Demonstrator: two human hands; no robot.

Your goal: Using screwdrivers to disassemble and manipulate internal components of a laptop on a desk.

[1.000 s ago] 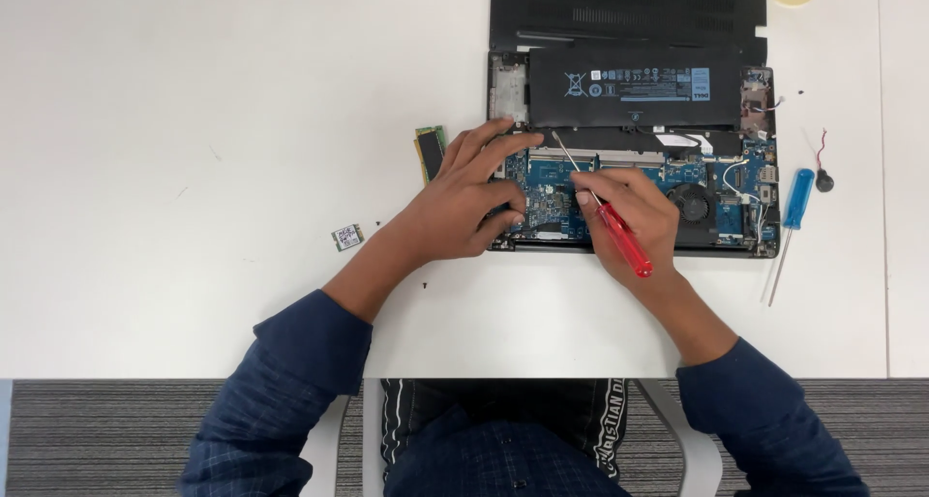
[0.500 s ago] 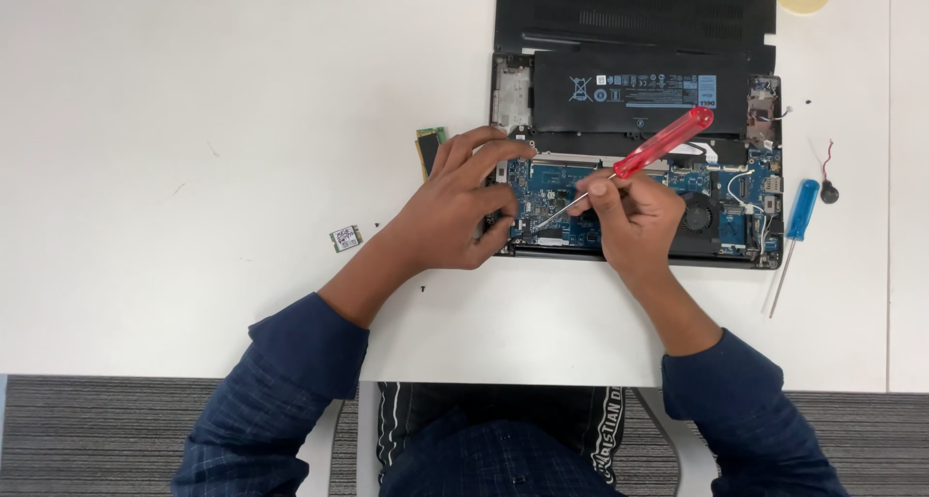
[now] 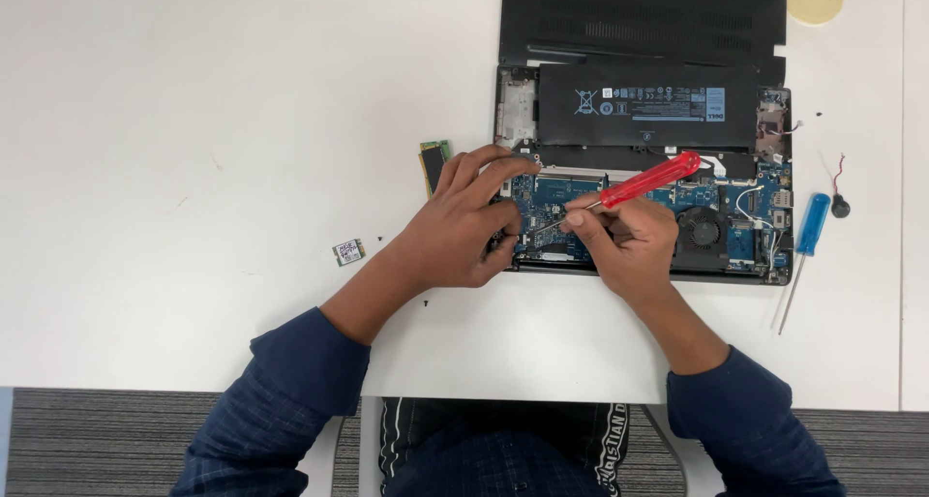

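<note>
Since a moment ago, the red screwdriver [image 3: 646,180] has been kept tilted with its handle up and to the right, and little has been moved. It is pinched in the fingers of the right hand [image 3: 627,245], and its thin metal tip is set down on the blue board [image 3: 554,197] inside the open laptop [image 3: 643,173]. The left hand [image 3: 463,226] is laid on the laptop's left edge, fingers spread and holding nothing. Farther off, a small green chip [image 3: 348,252] and a green card [image 3: 434,161] are seen on the white table [image 3: 194,120]. A blue screwdriver [image 3: 805,234] is lying to the right. A black battery [image 3: 646,103] with a blue and white label is seen behind.
</note>
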